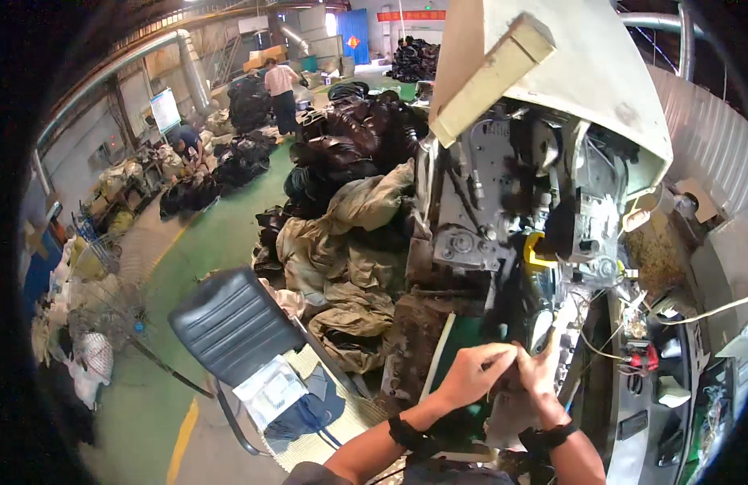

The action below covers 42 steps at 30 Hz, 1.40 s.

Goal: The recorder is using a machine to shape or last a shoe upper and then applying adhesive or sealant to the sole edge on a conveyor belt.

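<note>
In front of the opened machine (467, 194), my two hands meet at the fingertips. My left hand (473, 375) is closed, its thumb and fingers pinched together. Anything between those fingertips is too small to make out. My right hand (541, 370) has its thumb toward the left fingertips. Its other fingers stretch up beside a row of pale metal parts on the machine, thumb and fingers apart. Dark bands circle both wrists. Just above the hands, a bright yellow curved part (538, 252) sits among the machine's metal mechanisms.
A black-backed chair (232, 323) on my left carries papers and dark cloth. Beyond it lie beige cloth (342, 267) and heaped dark shiny material (358, 137). Wires and a red clip-like part (642, 357) are to the right. A person (282, 93) stands farther back; another crouches near sacks.
</note>
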### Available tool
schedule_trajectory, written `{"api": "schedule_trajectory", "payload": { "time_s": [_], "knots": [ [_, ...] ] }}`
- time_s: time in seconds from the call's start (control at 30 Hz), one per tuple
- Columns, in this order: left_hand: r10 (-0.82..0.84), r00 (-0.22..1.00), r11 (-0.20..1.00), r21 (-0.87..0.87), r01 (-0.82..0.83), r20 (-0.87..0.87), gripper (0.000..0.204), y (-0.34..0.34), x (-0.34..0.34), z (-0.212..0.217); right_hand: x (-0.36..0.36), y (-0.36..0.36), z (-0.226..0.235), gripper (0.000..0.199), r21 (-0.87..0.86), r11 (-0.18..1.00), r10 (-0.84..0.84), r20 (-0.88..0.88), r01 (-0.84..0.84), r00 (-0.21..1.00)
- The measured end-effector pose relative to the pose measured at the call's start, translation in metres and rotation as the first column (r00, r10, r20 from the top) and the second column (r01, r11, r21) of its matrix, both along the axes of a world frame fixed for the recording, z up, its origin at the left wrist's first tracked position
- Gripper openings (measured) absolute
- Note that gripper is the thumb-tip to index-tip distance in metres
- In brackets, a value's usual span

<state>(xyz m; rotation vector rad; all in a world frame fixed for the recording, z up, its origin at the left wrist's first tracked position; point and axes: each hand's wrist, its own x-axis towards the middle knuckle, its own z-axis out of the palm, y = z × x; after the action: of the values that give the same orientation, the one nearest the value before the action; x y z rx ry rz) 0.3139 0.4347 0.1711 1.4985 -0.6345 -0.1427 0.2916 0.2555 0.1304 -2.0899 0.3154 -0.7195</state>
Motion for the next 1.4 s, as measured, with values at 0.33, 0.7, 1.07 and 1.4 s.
{"api": "schedule_trajectory", "payload": {
  "time_s": [0.33, 0.7, 1.07, 1.4],
  "knots": [
    [0.299, 0.871, 0.823, -0.358, -0.442, -0.388, 0.073, -0.014, 0.031, -0.015, -0.071, -0.008, 0.112, 0.083, 0.824, 0.551, 0.265, -0.025, -0.131, 0.964],
    [-0.160, 0.903, 0.854, -0.515, -0.076, -0.400, 0.051, -0.072, -0.042, 0.055, -0.222, -0.024, 0.045, 0.032, -0.388, 0.840, 0.422, 0.025, -0.380, 0.906],
    [-0.316, 0.780, 0.918, -0.382, 0.108, -0.539, 0.045, -0.197, -0.104, 0.021, -0.352, -0.075, 0.018, 0.112, -0.060, 0.980, 0.195, 0.082, -0.190, 0.977],
    [-0.471, 0.193, 0.557, -0.120, 0.822, -0.861, 0.055, -0.348, -0.179, -0.101, -0.448, -0.161, -0.007, 0.075, 0.871, 0.276, -0.870, 0.046, 0.407, 0.490]
  ]
}}
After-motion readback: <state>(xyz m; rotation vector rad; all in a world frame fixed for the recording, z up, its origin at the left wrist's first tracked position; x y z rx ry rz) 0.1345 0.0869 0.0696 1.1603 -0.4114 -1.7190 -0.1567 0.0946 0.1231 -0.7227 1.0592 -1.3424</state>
